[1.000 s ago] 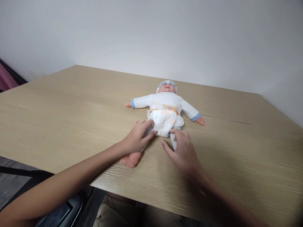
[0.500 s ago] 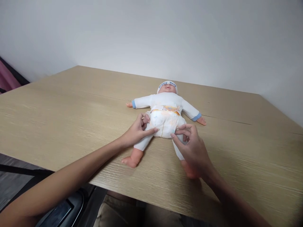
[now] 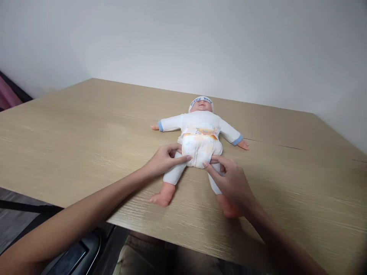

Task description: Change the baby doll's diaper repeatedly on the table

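A baby doll (image 3: 197, 119) lies on its back with arms and legs spread, its head toward the wall. It wears a white suit with blue cuffs and a white cap lettered in blue. Around its hips is a white diaper (image 3: 197, 149) with an orange printed waistband. My left hand (image 3: 166, 158) pinches the diaper's leg edge on the left side, thumb on the front and fingers tucked behind. On the other side, my right hand (image 3: 229, 173) grips the opposite leg edge between thumb and fingers. Parts of the doll's legs are hidden behind my hands.
The doll rests on a light wooden table (image 3: 86, 152) with a thin seam running across it. A pale wall (image 3: 183, 46) stands behind. Below the near edge are a dark chair part (image 3: 74, 256) and my lap; pink fabric (image 3: 8, 93) shows at far left.
My right fingers have moved slightly inward and down along the diaper's leg edge. My left fingers have straightened a little and slid lower at the other edge. The doll has barely shifted.
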A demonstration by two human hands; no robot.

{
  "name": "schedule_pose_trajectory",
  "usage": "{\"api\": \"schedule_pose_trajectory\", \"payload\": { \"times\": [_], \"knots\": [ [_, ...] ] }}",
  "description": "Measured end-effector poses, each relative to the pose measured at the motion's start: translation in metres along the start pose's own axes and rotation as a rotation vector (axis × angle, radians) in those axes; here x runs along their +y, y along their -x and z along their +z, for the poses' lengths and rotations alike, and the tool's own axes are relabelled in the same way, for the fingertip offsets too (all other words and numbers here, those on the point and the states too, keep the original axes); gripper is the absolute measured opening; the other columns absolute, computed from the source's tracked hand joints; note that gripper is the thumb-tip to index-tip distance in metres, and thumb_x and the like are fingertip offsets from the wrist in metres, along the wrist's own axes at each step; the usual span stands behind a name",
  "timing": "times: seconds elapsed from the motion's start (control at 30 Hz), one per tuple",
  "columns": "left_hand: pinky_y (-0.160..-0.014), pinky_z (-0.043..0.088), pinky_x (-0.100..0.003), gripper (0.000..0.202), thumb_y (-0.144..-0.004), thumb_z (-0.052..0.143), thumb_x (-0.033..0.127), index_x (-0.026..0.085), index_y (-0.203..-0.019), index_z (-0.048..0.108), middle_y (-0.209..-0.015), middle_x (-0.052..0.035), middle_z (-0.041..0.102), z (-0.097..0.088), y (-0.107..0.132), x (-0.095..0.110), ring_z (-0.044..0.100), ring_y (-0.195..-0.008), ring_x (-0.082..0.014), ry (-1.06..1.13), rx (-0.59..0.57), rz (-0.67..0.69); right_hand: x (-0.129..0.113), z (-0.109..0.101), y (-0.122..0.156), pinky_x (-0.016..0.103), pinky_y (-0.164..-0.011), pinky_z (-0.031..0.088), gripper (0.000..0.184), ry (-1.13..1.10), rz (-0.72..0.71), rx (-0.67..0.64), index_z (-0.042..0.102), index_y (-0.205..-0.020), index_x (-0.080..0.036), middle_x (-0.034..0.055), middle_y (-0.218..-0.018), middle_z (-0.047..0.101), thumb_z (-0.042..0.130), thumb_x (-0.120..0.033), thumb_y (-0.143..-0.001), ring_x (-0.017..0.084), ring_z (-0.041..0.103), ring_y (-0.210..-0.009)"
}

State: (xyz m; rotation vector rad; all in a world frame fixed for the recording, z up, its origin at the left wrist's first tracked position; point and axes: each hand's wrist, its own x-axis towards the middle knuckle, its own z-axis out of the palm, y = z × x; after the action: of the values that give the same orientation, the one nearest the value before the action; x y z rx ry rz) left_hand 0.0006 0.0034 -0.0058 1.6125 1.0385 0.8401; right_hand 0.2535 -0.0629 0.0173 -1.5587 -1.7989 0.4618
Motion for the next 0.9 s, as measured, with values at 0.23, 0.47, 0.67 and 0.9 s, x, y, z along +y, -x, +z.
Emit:
{"api": "schedule_pose_trajectory", "payload": {
  "times": [0.23,0.47,0.67,0.9],
  "knots": [
    [-0.102,0.06,-0.047,0.038,-0.094,0.085,0.05,0.025,-0.122,0.081,-0.127,-0.011,0.082,0.001,0.0,0.008,0.076,-0.119,-0.0309,0.361,-0.119,-0.085,0.003,0.003,-0.004,0.032,-0.06,0.036,0.037,-0.232,0.183,-0.099,0.08,-0.1,-0.024,-0.0006,-0.072,0.059,0.073,-0.059,-0.095,0.019,0.047,-0.067],
    [-0.107,0.061,-0.055,0.048,-0.092,0.087,0.054,0.021,-0.126,0.08,-0.131,-0.015,0.081,-0.003,0.0,0.006,0.076,-0.119,-0.0365,0.414,-0.102,-0.141,0.006,0.003,-0.002,0.031,-0.057,0.031,0.04,-0.282,0.24,-0.071,0.076,-0.097,-0.024,-0.0043,-0.069,0.044,0.075,-0.064,-0.093,0.017,0.04,-0.065],
    [-0.092,0.064,-0.05,0.049,-0.092,0.085,0.061,0.021,-0.119,0.08,-0.114,-0.0145,0.083,-0.005,-0.004,0.0,0.076,-0.108,-0.0342,0.307,-0.099,-0.077,0.003,0.004,0.003,0.034,-0.062,0.038,0.035,-0.107,0.159,0.029,0.08,-0.098,-0.026,-0.0015,-0.07,0.052,0.072,-0.06,-0.097,0.02,0.048,-0.068],
    [-0.091,0.063,-0.049,0.048,-0.093,0.083,0.063,0.02,-0.116,0.08,-0.111,-0.0142,0.082,-0.005,-0.006,-0.002,0.076,-0.107,-0.0333,0.277,-0.103,-0.03,0.013,0.005,-0.002,0.04,-0.076,0.053,0.037,-0.128,0.041,0.137,0.085,-0.097,-0.023,0.0092,-0.112,0.07,0.077,-0.06,-0.094,0.021,0.059,-0.08]
  ]
}}
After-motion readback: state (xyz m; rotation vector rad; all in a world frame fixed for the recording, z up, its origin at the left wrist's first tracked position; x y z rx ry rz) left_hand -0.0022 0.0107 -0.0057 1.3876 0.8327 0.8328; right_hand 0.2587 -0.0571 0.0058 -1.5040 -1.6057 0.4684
